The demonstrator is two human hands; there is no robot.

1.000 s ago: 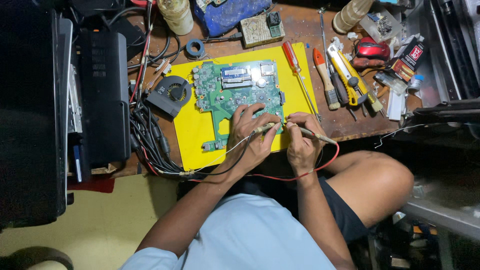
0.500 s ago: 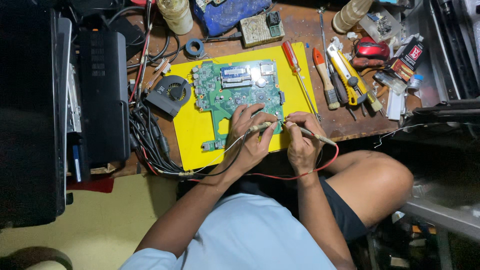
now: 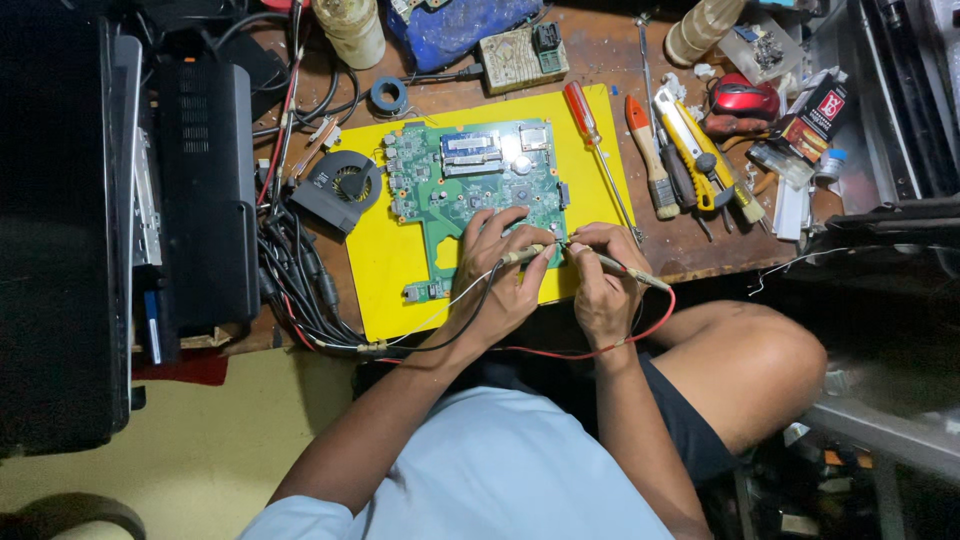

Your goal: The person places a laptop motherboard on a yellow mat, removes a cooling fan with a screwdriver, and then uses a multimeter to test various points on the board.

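A green laptop circuit board (image 3: 470,190) lies on a yellow mat (image 3: 385,265) on the wooden bench. My left hand (image 3: 497,275) rests on the board's lower right part and grips a test probe with a black lead (image 3: 440,335). My right hand (image 3: 603,280) grips a second probe (image 3: 630,272) with a red lead (image 3: 600,345). Both probe tips meet close together at the board's lower right edge, between my two hands.
A black cooling fan (image 3: 340,190) and a bundle of cables (image 3: 300,280) sit left of the mat. Screwdrivers (image 3: 595,135), a yellow utility knife (image 3: 690,150) and a red mouse (image 3: 745,100) lie to the right. A black laptop body (image 3: 205,190) stands at the left.
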